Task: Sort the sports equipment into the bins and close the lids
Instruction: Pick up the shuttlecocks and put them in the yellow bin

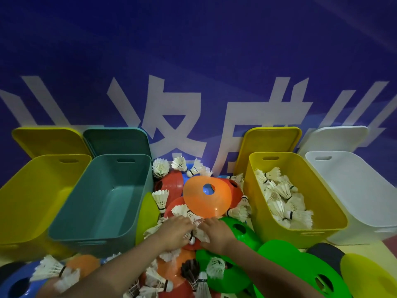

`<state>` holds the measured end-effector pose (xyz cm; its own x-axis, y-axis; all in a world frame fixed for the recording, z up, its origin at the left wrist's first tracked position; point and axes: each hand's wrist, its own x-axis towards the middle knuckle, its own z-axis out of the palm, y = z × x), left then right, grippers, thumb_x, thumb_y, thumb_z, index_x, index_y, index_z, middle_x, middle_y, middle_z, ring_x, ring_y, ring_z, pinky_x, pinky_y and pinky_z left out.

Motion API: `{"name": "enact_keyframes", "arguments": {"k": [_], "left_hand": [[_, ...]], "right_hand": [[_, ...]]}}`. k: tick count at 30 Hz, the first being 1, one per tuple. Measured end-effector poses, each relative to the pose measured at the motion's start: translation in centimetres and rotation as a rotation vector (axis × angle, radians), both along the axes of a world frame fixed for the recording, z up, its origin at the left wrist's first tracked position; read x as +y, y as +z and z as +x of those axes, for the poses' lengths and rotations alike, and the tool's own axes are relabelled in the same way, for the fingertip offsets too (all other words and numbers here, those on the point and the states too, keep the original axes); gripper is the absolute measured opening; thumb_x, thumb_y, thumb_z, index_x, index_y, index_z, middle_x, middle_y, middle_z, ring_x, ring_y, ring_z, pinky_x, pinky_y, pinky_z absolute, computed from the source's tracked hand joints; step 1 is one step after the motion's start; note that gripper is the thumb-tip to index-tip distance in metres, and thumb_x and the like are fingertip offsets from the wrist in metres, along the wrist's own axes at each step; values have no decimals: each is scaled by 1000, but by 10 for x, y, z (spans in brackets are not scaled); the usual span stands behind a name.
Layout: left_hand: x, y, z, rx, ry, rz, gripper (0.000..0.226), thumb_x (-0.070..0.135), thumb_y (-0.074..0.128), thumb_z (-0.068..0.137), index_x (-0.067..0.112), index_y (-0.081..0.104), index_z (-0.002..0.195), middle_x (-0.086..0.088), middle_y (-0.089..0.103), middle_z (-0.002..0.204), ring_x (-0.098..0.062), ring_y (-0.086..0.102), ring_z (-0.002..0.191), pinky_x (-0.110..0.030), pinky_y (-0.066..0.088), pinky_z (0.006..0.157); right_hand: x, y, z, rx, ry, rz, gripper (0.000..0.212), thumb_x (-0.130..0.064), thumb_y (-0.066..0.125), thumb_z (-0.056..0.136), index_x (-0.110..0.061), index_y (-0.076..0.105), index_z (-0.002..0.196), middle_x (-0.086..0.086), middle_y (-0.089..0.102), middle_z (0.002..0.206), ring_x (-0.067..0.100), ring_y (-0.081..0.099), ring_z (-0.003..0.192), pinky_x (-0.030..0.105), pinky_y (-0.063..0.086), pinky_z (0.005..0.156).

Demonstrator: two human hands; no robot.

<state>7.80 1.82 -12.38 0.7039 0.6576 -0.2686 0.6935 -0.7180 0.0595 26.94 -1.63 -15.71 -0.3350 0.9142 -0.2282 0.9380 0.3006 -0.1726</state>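
Observation:
A heap of white feather shuttlecocks and flat disc cones lies on the floor between the bins. An orange disc cone sits on top of the heap. My left hand and my right hand meet in the middle of the pile, fingers curled round a bunch of shuttlecocks. The yellow bin on the right holds several shuttlecocks. The teal bin, the yellow bin on the left and the white bin hold nothing that I can see.
Lids stand against the blue banner wall behind the bins: yellow, teal, yellow, white. Green disc cones lie at the front right, a blue one at the front left, a yellow-green one far right.

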Motion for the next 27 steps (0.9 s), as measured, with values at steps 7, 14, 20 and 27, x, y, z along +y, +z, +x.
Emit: {"name": "enact_keyframes", "arguments": {"k": [7,14,20,27], "left_hand": [[7,-20,1,187,-44,20,50,32,57,88,16,46,134,-8,42,137,-27,38,125,-42,34,99],[15,-14,1,35,-18,-10,42,22,54,86,27,55,128,4,59,124,-20,48,117,-40,31,103],[6,8,4,-479,195,-150,55,54,39,82,38,50,133,12,58,122,-10,49,116,-31,38,99],[0,37,74,-823,277,-289,39,39,52,96,44,45,134,20,46,137,2,40,126,-26,41,98]], "right_hand": [[-6,-16,-6,90,-194,-32,52,-37,56,86,-25,43,135,4,49,130,25,46,121,34,41,94],[-18,15,22,372,-382,6,50,-43,56,88,-25,46,135,0,52,126,19,55,108,30,45,82],[-44,61,76,741,-525,20,43,-29,66,88,-24,53,129,-4,58,118,11,61,97,28,53,81],[-33,85,138,989,-660,201,28,-25,64,91,-28,59,119,-9,63,108,11,62,95,38,57,77]]}}
